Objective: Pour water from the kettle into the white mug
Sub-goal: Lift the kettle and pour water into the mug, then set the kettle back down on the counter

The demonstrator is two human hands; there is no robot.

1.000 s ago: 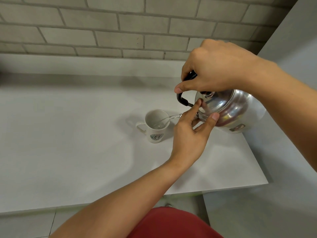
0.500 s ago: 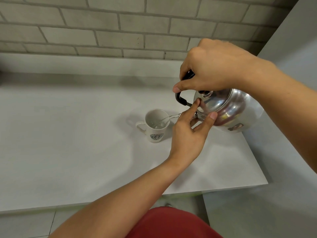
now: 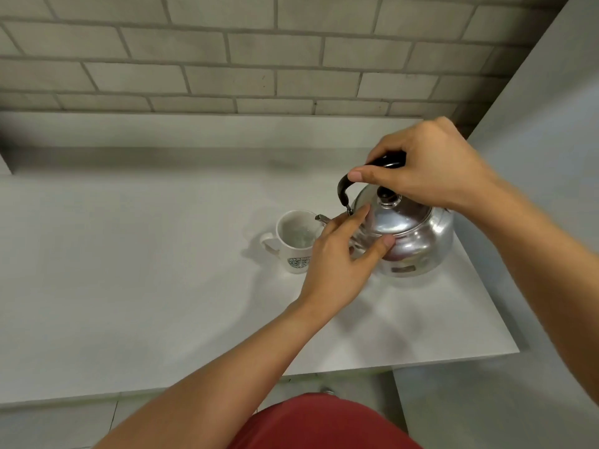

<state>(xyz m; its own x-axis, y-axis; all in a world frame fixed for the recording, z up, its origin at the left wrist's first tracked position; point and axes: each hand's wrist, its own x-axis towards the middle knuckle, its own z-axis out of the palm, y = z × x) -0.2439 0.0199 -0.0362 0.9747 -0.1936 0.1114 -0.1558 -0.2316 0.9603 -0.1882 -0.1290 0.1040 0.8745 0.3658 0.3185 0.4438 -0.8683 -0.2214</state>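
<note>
The white counter (image 3: 136,286) fills most of your view, its right edge dropping off at about 4 o'clock from the kettle (image 3: 418,244). The kettle looks set down upright or nearly so, close to that edge; a nudge rightward could send it over. Your right hand (image 3: 431,176) is wrapped round the black handle (image 3: 343,189) at 12 o'clock above the lid. Your left hand (image 3: 340,260) is spread, fingertips pressed on the lid and shoulder at the kettle's 9 o'clock; hot metal could sting there. The white mug (image 3: 296,246) stands just beside the spout (image 3: 321,218), at 9 o'clock from the kettle, with water inside. Your left wrist is near it, so pulling back carelessly could knock it.
</note>
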